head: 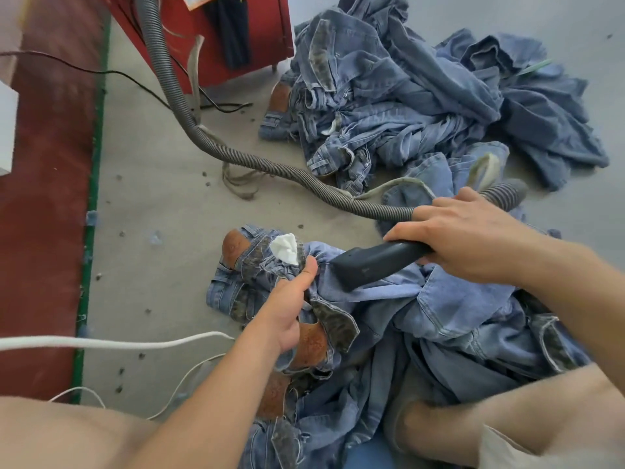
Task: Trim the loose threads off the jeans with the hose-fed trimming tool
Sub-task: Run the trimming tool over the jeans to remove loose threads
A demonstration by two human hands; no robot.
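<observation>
A pair of blue jeans (453,299) lies bunched on the floor between my legs, waistband with a brown leather patch facing left. My left hand (291,306) grips a gathered fold of the jeans near a white pocket lining (285,250), thumb up. My right hand (473,238) holds the dark grey trimming tool (368,264) by its handle, its head pressed on the denim just right of my left thumb. A ribbed grey hose (236,155) runs from the tool across the floor up to the top left.
A large heap of blue jeans (422,96) fills the upper right floor. A red cabinet (236,35) stands at the top, with black cables beside it. A white cord (118,343) crosses the lower left. A red mat (44,231) with a green edge lies left. Lint dots the grey floor.
</observation>
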